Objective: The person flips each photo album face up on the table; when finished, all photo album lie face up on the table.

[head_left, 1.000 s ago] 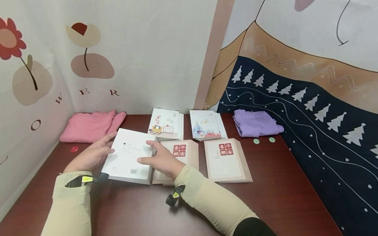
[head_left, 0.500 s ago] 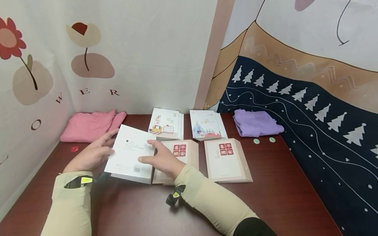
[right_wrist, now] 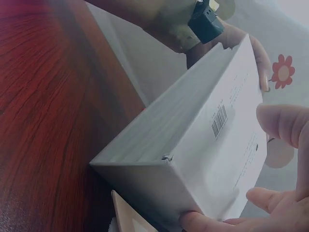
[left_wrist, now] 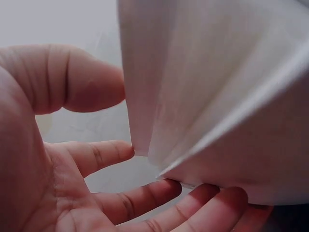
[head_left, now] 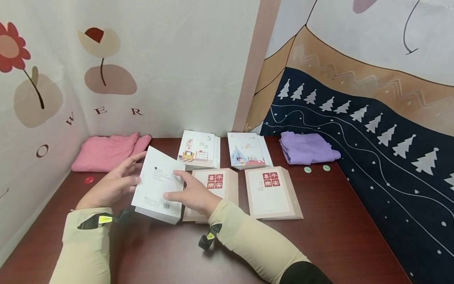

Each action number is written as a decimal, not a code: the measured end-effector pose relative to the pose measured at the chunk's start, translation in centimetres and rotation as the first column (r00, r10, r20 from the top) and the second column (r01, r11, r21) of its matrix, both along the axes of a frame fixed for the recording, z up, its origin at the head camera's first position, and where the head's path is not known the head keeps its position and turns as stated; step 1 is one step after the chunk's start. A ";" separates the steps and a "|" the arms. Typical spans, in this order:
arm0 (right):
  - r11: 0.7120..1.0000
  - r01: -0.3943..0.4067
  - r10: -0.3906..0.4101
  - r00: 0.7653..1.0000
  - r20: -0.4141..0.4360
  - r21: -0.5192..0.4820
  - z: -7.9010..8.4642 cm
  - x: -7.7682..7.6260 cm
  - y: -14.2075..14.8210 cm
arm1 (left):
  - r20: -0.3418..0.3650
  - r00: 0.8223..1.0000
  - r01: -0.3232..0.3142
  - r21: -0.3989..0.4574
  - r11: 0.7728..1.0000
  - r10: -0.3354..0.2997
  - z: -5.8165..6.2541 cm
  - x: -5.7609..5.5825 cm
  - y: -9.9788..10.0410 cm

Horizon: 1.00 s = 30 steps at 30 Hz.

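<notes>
A thick white book [head_left: 156, 185] is held up between both hands, its barcoded cover facing me and tilted. My left hand [head_left: 106, 187] holds its left edge; in the left wrist view the thumb touches one cover's edge and the fingertips touch below, with pages [left_wrist: 217, 63] spread between. At the spine side my right hand [head_left: 198, 195] grips the book, thumb and forefinger over the cover, other fingers partly hidden. Just right of it lies a beige book [head_left: 229, 193] with red characters, partly covered by the hand. A matching beige book [head_left: 271, 199] lies further right.
Two piles of illustrated books, left [head_left: 196, 150] and right [head_left: 246, 150], lie behind the beige ones. A folded pink cloth [head_left: 106, 152] and purple cloth [head_left: 306, 148] sit by the wall. A red disc [head_left: 89, 180] and a green disc [head_left: 307, 170] lie on the brown table [head_left: 227, 252].
The white book has tilted more steeply, its left edge rising and shifting slightly right. Both hands keep their hold with little movement; the other books and cloths stay put.
</notes>
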State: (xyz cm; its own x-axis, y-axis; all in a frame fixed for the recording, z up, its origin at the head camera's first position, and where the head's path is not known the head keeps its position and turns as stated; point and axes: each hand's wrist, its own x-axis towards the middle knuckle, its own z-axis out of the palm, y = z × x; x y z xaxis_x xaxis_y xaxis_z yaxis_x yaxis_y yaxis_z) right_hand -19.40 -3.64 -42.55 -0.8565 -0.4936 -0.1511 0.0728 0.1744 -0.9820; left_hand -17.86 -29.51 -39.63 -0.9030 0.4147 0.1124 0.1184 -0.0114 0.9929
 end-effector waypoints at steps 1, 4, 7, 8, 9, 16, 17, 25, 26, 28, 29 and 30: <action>1.000 -0.008 0.008 1.000 -0.007 0.013 0.0 0.0 0.0 | -0.008 1.000 -0.001 -0.008 1.000 0.001 0.1 0.0 0.1; 0.998 -0.022 0.024 0.999 -0.034 0.057 0.1 0.1 0.1 | -0.028 1.000 -0.003 -0.029 1.000 0.002 0.3 0.2 0.5; 0.994 -0.024 0.032 0.997 -0.077 0.102 0.1 0.0 0.2 | -0.051 0.999 -0.013 -0.063 0.998 0.010 0.5 0.3 0.8; 0.993 -0.020 0.032 0.995 -0.097 0.120 0.1 0.0 0.2 | -0.057 0.998 -0.024 -0.083 0.996 0.019 0.6 0.3 0.9; 0.990 -0.016 0.033 0.993 -0.117 0.137 0.1 0.0 0.2 | -0.065 0.997 -0.037 -0.111 0.993 0.030 0.6 0.4 1.0; 0.990 -0.017 0.036 0.990 -0.134 0.142 -0.3 -0.2 0.1 | -0.103 0.993 -0.083 -0.228 0.970 0.061 0.9 0.5 1.4; 0.992 -0.023 0.038 0.992 -0.122 0.126 -0.3 -0.1 0.1 | -0.099 0.994 -0.073 -0.218 0.973 0.053 0.8 0.5 1.5; 0.996 -0.034 0.038 0.998 0.048 -0.081 -0.2 0.1 0.0 | -0.087 0.996 0.006 -0.202 0.979 -0.024 0.1 0.0 1.6; 0.994 -0.026 0.033 0.997 0.067 -0.107 -0.1 0.1 -0.1 | -0.087 0.996 0.012 -0.203 0.979 -0.030 0.0 -0.1 1.6; 0.989 -0.012 0.025 0.996 0.086 -0.149 -0.2 0.0 -0.2 | -0.080 0.996 0.021 -0.201 0.979 -0.038 -0.1 -0.2 1.7; 0.986 -0.005 0.021 0.995 0.093 -0.166 -0.2 -0.1 -0.2 | -0.076 0.996 0.023 -0.203 0.979 -0.040 -0.2 -0.2 1.8; 0.983 0.001 0.019 0.994 0.103 -0.182 -0.2 -0.1 -0.3 | -0.072 0.997 0.025 -0.205 0.978 -0.041 -0.2 -0.3 1.9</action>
State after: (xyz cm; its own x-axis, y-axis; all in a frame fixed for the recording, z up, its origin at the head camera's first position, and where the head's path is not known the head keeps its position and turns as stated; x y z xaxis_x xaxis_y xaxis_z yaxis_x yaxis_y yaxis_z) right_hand -19.52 -3.92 -42.77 -0.8362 -0.5286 -0.1462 0.1756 -0.0054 -0.9845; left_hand -18.12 -27.64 -39.84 -0.8806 0.4654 0.0897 0.1959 0.1851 0.9630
